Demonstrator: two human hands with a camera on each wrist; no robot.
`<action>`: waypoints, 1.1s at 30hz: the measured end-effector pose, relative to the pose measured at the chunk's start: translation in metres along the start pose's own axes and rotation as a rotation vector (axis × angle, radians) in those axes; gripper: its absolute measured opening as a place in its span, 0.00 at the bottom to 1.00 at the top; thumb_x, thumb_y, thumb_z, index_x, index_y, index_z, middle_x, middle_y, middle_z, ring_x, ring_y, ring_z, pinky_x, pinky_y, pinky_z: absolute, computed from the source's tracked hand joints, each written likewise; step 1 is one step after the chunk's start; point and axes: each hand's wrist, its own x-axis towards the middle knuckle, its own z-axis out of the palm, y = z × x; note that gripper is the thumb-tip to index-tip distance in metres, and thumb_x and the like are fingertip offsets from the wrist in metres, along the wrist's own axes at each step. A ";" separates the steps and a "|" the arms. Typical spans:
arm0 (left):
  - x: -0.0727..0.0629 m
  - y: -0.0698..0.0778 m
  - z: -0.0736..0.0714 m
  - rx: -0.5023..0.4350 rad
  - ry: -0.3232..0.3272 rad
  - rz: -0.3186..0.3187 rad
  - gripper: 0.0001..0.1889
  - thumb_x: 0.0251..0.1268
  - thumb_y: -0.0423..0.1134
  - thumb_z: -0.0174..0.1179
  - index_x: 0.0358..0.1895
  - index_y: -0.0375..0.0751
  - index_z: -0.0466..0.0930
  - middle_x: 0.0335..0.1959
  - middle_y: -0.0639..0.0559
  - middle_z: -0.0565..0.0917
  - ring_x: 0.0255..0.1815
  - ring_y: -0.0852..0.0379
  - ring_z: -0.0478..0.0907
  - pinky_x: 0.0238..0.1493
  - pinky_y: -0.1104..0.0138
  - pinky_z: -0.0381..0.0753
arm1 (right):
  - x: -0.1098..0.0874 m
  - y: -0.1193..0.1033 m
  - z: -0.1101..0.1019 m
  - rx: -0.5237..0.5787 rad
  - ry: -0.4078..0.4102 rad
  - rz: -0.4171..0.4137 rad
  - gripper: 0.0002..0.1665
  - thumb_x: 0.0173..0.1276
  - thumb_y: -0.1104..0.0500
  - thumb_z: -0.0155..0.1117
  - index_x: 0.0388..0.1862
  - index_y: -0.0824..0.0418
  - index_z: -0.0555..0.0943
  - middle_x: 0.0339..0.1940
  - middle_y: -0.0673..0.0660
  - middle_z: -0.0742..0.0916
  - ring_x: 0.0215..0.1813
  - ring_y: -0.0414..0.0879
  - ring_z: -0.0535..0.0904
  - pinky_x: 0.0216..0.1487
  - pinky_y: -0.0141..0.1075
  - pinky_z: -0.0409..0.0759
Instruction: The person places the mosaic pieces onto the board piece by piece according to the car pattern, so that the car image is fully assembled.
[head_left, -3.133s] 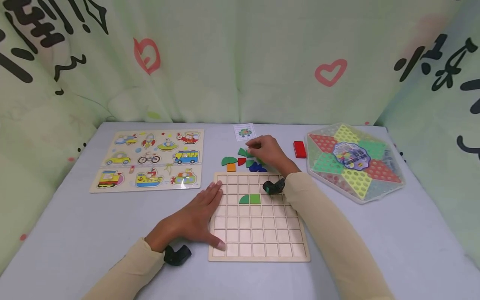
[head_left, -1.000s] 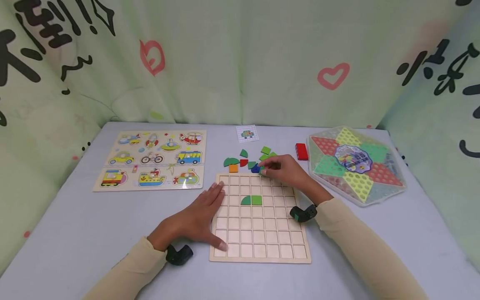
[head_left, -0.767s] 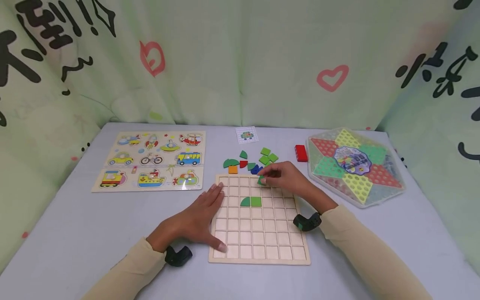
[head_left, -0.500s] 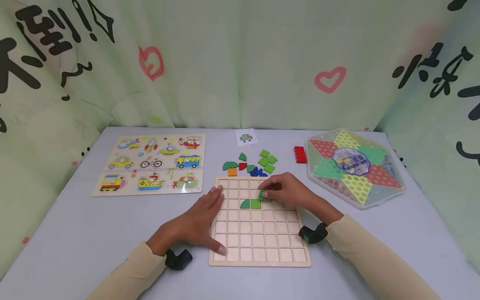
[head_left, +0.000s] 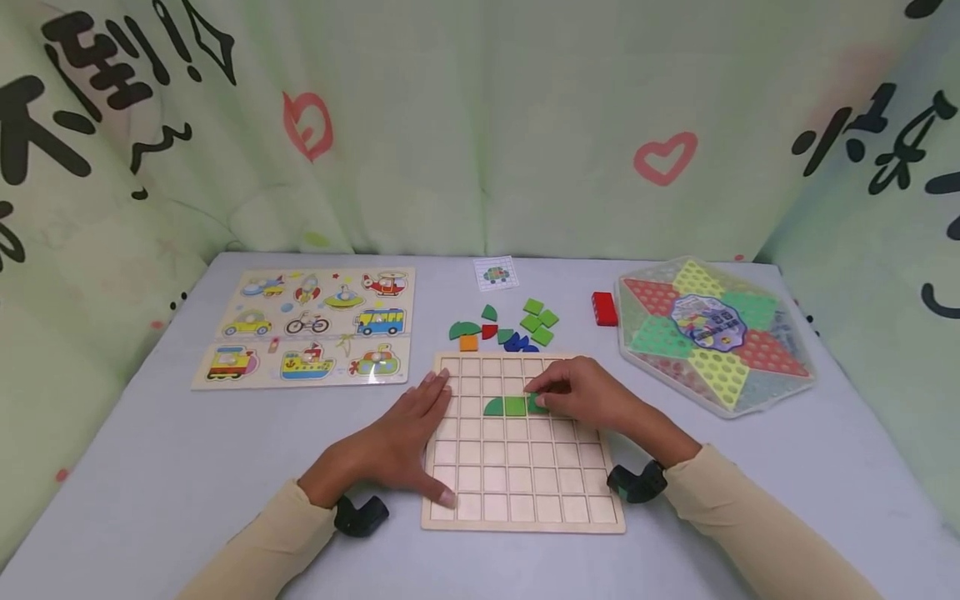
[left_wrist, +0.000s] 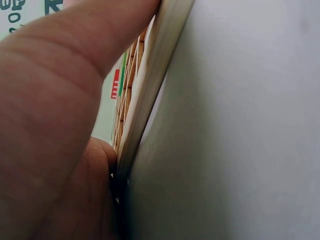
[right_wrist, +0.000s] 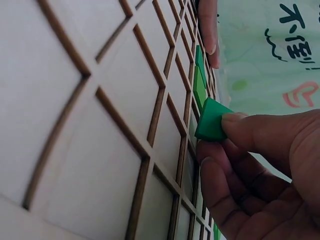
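A wooden grid board [head_left: 517,481] lies in front of me. My left hand [head_left: 378,442] rests on its left edge, fingers straight and thumb spread toward the near corner. Thumb and fingers of my right hand [head_left: 592,395] pinch a dark green tile [right_wrist: 210,120], tilted over the grid in the right wrist view. One curved side suggests a quarter circle, though fingers hide part of it. Beside it, in one row of cells, sit a light green square tile [head_left: 515,406] and a dark green quarter-circle tile [head_left: 493,407].
Behind the board lie several loose tiles: green squares [head_left: 542,336], blue pieces [head_left: 517,342], an orange square [head_left: 468,342]. A pattern card [head_left: 496,273] is farther back. A vehicle puzzle [head_left: 303,333] lies left; a red block [head_left: 604,308] and a hexagonal game box [head_left: 712,329] are right.
My right hand has taken a dark green tile from the loose pieces and brought it toward me, to the cell right of the light green square. My left hand stays on the board.
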 end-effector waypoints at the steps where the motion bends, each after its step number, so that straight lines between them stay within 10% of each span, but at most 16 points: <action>1: 0.000 0.000 0.000 0.002 0.000 0.000 0.70 0.37 0.73 0.69 0.78 0.37 0.40 0.80 0.48 0.32 0.78 0.51 0.27 0.74 0.54 0.36 | 0.000 0.000 0.001 -0.010 0.007 0.004 0.12 0.63 0.68 0.67 0.45 0.62 0.87 0.39 0.51 0.86 0.38 0.44 0.77 0.39 0.34 0.79; 33: 0.000 0.001 -0.001 0.012 0.010 0.014 0.70 0.36 0.73 0.69 0.78 0.36 0.41 0.80 0.46 0.34 0.78 0.49 0.28 0.74 0.53 0.36 | -0.004 -0.007 0.011 -0.083 0.133 0.025 0.08 0.62 0.69 0.68 0.40 0.62 0.87 0.34 0.50 0.84 0.36 0.44 0.76 0.39 0.36 0.78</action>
